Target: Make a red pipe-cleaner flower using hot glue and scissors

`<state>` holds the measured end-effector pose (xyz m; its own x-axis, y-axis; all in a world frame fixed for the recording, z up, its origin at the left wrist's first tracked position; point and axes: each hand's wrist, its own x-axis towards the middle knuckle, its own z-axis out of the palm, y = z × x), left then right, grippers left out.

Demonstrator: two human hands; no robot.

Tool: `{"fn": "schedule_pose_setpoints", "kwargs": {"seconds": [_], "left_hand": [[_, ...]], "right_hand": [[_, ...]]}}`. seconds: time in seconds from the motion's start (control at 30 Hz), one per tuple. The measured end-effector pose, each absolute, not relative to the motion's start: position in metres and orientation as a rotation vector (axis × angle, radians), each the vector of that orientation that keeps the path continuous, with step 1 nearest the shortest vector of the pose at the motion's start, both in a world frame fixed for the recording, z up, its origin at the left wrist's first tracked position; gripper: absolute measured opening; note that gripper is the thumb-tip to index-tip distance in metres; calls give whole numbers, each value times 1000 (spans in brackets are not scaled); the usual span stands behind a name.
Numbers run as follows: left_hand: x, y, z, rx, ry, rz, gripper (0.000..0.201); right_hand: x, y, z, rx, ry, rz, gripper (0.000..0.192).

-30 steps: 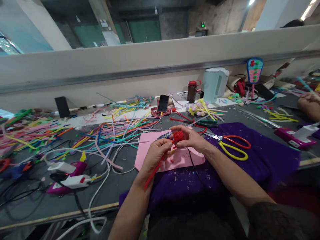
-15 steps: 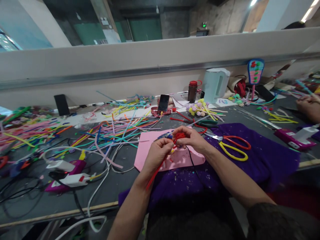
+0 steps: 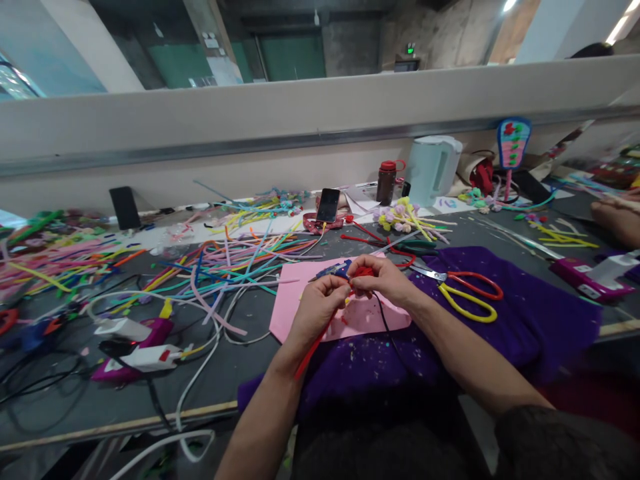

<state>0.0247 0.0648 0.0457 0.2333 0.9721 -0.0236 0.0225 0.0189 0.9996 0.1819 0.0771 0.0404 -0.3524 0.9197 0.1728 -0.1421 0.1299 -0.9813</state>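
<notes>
Hands (image 3: 350, 290) pinch red pipe cleaner (image 3: 361, 273) together above pink paper (image 3: 300, 293).

A red pipe cleaner (image 3: 320, 337), its top seemingly coiled into a rosette, slants down-left over the pink sheet.

Single head-worn view, facing forward and down, close over cluttered worktable (image 3: 240, 373)

Hidden / cut off, my bench view

My right hand (image 3: 387, 281) covers most of the red coil (image 3: 362, 272), so can't tell its shape; its red stem (image 3: 313, 348) disappears under my left hand (image 3: 315, 308). Co-worker's hand (image 3: 616, 220) cut by right edge. Phone (image 3: 327, 205) screen too small to read. Far-left pile of pipe cleaners (image 3: 45, 260) blurred, edge-cropped.
</notes>
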Motion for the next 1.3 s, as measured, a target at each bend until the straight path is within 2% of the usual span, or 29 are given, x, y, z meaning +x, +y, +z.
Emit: {"fn": "schedule_pose_setpoints", "kwargs": {"seconds": [0.43, 0.67, 0.8, 0.97, 1.3], "left_hand": [[26, 63, 46, 1351, 1075, 936, 24], [25, 62, 46, 1345, 1063, 956, 22], [21, 65, 44, 1274, 1011, 953, 23], [19, 66, 41, 1190, 899, 925, 25], [22, 68, 34, 1290, 982, 940, 25]], "right_hand": [[185, 78, 39, -810, -1502, 1327, 15], [188, 78, 41, -771, -1545, 1343, 40], [191, 84, 39, -749, -1441, 1341, 45], [189, 84, 39, -768, -1426, 1376, 39], [184, 80, 38, -844, -1464, 1349, 33]]}}
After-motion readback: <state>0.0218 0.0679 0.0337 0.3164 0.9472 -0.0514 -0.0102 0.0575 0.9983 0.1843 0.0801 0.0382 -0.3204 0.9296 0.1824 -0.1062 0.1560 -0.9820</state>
